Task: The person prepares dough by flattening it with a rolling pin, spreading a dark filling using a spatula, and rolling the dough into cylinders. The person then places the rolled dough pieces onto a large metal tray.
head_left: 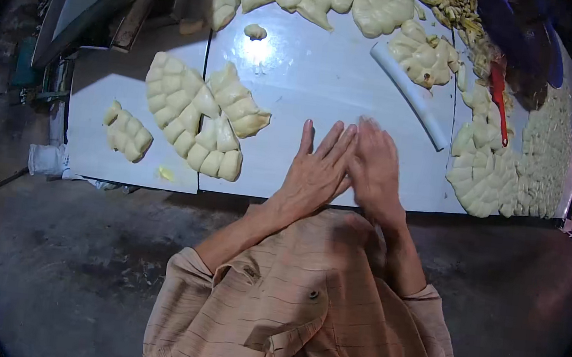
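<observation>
Overlapping in view by the counter's point(269, 170) front edge, the left hand point(320, 172) partly spreads its fingers, the right hand point(375, 170) presses its together; cut dough point(184, 122) lies toward the left edge — a rightward sweep might roll the white tube point(409, 97).

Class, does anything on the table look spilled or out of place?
A yellow smear on the white table, near its front edge, right of the small dough cluster, contrasts with the surface: possibly a spill.
</observation>
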Available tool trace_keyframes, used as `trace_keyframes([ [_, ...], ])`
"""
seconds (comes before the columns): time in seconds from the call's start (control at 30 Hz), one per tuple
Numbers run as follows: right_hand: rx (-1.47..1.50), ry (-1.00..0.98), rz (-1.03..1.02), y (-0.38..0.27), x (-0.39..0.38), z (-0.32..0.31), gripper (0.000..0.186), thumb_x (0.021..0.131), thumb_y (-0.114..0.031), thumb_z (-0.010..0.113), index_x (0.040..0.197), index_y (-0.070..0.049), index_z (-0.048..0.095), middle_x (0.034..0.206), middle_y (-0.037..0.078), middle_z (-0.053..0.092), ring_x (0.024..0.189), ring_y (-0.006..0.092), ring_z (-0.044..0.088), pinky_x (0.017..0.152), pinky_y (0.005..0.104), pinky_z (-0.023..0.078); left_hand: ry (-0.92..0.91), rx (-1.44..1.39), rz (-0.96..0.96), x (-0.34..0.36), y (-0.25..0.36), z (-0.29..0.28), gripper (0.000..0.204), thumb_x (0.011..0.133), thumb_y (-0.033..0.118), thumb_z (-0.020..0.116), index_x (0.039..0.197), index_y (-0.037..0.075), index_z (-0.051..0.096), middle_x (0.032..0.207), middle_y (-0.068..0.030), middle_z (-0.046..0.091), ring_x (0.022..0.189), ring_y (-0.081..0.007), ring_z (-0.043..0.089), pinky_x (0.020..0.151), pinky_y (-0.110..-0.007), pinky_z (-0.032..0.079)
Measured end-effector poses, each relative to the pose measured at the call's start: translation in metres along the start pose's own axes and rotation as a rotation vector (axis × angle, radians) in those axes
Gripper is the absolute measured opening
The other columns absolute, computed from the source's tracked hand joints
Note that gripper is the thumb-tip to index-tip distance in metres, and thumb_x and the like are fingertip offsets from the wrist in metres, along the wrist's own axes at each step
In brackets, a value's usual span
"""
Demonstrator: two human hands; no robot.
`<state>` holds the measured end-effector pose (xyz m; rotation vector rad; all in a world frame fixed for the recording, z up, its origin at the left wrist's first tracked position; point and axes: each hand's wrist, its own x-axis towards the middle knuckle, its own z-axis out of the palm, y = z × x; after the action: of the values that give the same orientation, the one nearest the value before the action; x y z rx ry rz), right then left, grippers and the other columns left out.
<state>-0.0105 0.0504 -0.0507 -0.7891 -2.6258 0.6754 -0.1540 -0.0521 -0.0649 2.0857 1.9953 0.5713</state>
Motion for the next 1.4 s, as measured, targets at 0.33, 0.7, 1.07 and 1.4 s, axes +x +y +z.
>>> trace_keyframes([
  [0.33, -0.319, -0.244, -0.056, 0.013, -0.016, -0.005, 0.086, 0.093, -0.069, 0.045, 0.153, -0.008, 0.039, 0.161, 0.014, 0.034, 0.150, 0.0334, 0.028, 0.116, 0.0730, 0.006, -0.089, 0.091, -0.156, -0.010, 0.002, -0.005, 0.087, 0.093, 0.061, 0.051, 0.155, 0.003, 0.033, 0.160, -0.0210, 0.032, 0.149, -0.0368, 0.030, 0.112, -0.077, 0.009],
  [0.7, -0.405, 0.176, 0.301, 0.104, 0.020, -0.041, 0.044, 0.094, -0.022, 0.066, 0.134, -0.006, 0.056, 0.123, 0.013, 0.061, 0.112, 0.0323, 0.056, 0.098, 0.0471, 0.040, -0.115, 0.100, -0.154, -0.017, 0.004, -0.006, 0.089, 0.091, 0.060, 0.060, 0.158, 0.010, 0.030, 0.162, -0.0236, 0.026, 0.150, -0.0421, 0.025, 0.114, -0.074, 0.013],
  [1.07, -0.144, -0.201, -0.103, 0.050, -0.004, -0.033, 0.049, 0.093, -0.025, 0.066, 0.139, -0.010, 0.057, 0.137, 0.009, 0.057, 0.129, 0.0298, 0.048, 0.111, 0.0501, 0.032, 0.100, 0.241, -0.420, -0.023, 0.011, 0.000, 0.073, 0.099, 0.050, 0.054, 0.152, 0.002, 0.040, 0.162, -0.0201, 0.029, 0.153, -0.0367, 0.020, 0.116, -0.071, -0.001],
  [1.4, -0.446, 0.149, 0.088, 0.069, 0.102, 0.003, 0.053, 0.100, -0.038, 0.054, 0.150, -0.022, 0.048, 0.160, 0.019, 0.030, 0.152, 0.0409, 0.017, 0.112, 0.0749, 0.009, 0.215, 0.347, -0.557, 0.082, -0.066, -0.017, 0.051, 0.104, 0.042, 0.042, 0.151, 0.022, 0.046, 0.160, -0.0185, 0.036, 0.152, -0.0385, 0.024, 0.112, -0.077, 0.010],
])
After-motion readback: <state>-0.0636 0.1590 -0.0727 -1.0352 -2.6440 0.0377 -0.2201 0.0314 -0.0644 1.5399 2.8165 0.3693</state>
